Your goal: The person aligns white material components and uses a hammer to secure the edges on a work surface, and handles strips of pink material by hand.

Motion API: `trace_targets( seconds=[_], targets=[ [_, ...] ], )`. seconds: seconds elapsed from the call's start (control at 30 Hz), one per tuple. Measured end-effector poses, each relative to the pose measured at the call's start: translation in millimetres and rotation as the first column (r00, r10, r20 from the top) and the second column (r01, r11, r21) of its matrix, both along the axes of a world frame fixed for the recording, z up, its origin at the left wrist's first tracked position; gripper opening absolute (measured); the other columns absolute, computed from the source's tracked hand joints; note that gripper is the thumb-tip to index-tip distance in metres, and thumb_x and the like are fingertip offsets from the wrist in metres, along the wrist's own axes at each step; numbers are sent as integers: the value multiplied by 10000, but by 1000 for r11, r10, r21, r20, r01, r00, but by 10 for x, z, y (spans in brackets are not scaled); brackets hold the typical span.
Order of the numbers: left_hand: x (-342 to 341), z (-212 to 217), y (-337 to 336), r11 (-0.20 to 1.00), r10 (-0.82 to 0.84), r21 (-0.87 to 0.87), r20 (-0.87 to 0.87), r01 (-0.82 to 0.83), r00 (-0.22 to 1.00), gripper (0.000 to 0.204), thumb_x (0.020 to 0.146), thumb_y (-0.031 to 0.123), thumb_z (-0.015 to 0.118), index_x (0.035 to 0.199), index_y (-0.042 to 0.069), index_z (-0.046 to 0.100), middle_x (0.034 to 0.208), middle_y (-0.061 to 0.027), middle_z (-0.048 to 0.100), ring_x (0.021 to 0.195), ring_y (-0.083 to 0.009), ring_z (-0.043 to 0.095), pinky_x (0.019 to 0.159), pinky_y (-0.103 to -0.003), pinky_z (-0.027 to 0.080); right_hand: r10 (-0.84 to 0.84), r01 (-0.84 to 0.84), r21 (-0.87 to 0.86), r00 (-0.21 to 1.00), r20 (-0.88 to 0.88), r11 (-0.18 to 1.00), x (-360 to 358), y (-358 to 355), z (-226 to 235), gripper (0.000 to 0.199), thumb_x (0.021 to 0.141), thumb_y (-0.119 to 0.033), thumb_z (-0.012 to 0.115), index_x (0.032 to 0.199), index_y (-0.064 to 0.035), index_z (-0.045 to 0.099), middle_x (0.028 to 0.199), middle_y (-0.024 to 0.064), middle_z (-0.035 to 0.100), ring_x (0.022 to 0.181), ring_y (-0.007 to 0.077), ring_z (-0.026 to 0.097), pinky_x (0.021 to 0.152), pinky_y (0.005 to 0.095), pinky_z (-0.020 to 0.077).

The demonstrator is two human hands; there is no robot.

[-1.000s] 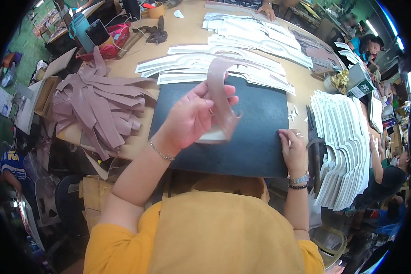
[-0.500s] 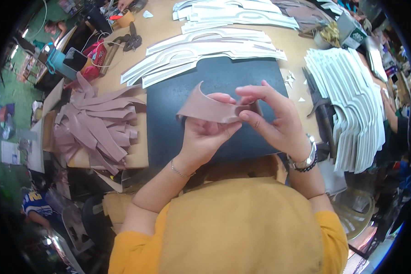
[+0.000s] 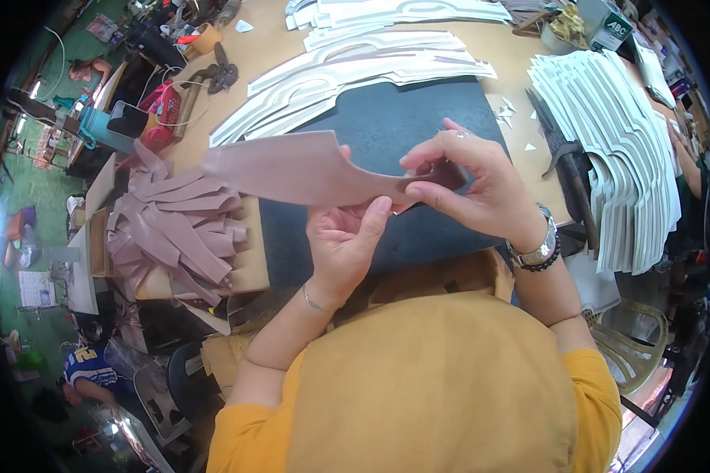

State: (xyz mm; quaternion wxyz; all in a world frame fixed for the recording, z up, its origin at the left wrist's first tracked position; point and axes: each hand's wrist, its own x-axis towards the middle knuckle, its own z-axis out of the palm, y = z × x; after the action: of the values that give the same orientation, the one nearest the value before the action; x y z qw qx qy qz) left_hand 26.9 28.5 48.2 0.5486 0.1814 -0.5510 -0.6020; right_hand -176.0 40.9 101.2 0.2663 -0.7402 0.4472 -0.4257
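Observation:
A mauve-brown leather piece [image 3: 280,167] is held up over the dark cutting mat [image 3: 300,244], its wide end reaching left and its narrow part curving down to the right. My left hand [image 3: 343,244] supports it from below, thumb up in front and the other fingers mostly hidden behind it. At the narrow right end, my right hand [image 3: 485,185] has thumb and fingers closed round the curled leather. A pile of similar mauve strips [image 3: 173,221] lies to the left of the mat.
White-faced curved pieces [image 3: 355,75] lie beyond the mat, overlapping its far edge. More are fanned in a stack [image 3: 607,158] at the right, beside a dark hammer-like tool [image 3: 572,173]. Small white scraps [image 3: 505,114] lie near the mat. A blue container [image 3: 99,126] stands far left.
The leather piece has swung out to the left and opened flatter, where before it was curled up over my left hand. My left thumb has lifted. The whole view has shifted slightly.

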Motion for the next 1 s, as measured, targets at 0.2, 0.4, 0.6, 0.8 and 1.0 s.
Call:
trace_targets(
  seconds=[0.2, 0.4, 0.6, 0.8, 1.0],
  targets=[
    [-52, 13, 25, 1000, 17, -6, -8, -17, 1000, 630, 944, -89, 541, 1491, 6, 243, 1191, -172, 632, 1090, -235, 650, 963, -369, 536, -22, 26, -64, 997, 68, 998, 169, -14, -83, 168, 821, -173, 783, 957, -148, 689, 812, -42, 670, 770, 150, 663, 1082, 594, 307],
    [-23, -20, 22, 995, 63, -82, 73, -57, 995, 521, 935, -78, 579, 1413, -20, 379, 1202, -152, 625, 1082, -211, 647, 947, -351, 545, -89, 94, -152, 995, 36, 984, 210, -17, -119, 123, 819, -177, 784, 895, -149, 691, 808, -47, 668, 789, 153, 670, 1075, 617, 305],
    [39, 10, 23, 976, 145, -196, 240, -98, 960, 261, 924, -48, 624, 1184, -32, 615, 1245, -130, 601, 1100, -198, 635, 929, -327, 559, -67, 72, -91, 996, 57, 993, 225, -7, -110, 113, 818, -175, 774, 868, -141, 678, 774, -44, 640, 730, 149, 640, 1076, 611, 306],
    [65, 42, 64, 983, 114, -172, 341, -57, 933, 303, 924, -51, 620, 1225, -35, 586, 1269, -137, 583, 1100, -203, 636, 925, -335, 561, -19, 19, -14, 999, -44, 1000, 203, 12, -94, 82, 898, -216, 678, 884, -136, 667, 755, -38, 601, 711, 147, 610, 1094, 613, 266],
    [50, 129, 29, 988, -36, 150, 67, 25, 997, 554, 952, -60, 556, 1446, -26, 309, 1233, -157, 593, 1100, -223, 629, 932, -366, 555, -160, 161, 12, 986, -43, 987, 88, 2, -134, 137, 964, -233, 595, 898, -136, 667, 792, -27, 644, 777, 145, 627, 1128, 623, 193]
  ],
)
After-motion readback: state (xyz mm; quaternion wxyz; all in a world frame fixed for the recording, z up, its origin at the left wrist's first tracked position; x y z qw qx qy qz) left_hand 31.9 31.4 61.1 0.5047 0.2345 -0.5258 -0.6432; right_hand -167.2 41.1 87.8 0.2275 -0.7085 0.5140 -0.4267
